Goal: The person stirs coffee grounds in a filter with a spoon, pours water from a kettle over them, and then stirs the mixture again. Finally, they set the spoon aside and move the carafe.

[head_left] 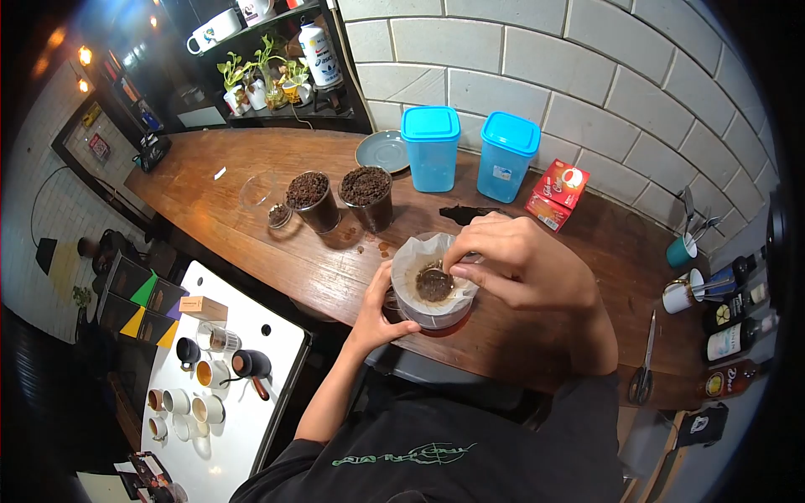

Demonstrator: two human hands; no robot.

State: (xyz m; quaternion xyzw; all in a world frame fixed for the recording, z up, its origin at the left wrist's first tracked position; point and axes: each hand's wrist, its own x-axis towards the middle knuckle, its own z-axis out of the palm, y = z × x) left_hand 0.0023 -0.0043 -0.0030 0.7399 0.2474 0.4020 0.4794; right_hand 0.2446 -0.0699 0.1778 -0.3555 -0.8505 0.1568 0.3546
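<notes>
A white paper filter lines a clear vessel near the counter's front edge, with wet dark grounds at its bottom. My left hand is wrapped round the vessel's left side, thumb along its front. Over the filter's right rim, my right hand pinches a small spoon, whose bowl is in the grounds. Just behind and to the left stand two clear cups of dark crumbly material.
Two blue-lidded containers, a grey plate and a red box stand along the wall. Scissors and bottles are at right. Several mugs stand on a white table at lower left.
</notes>
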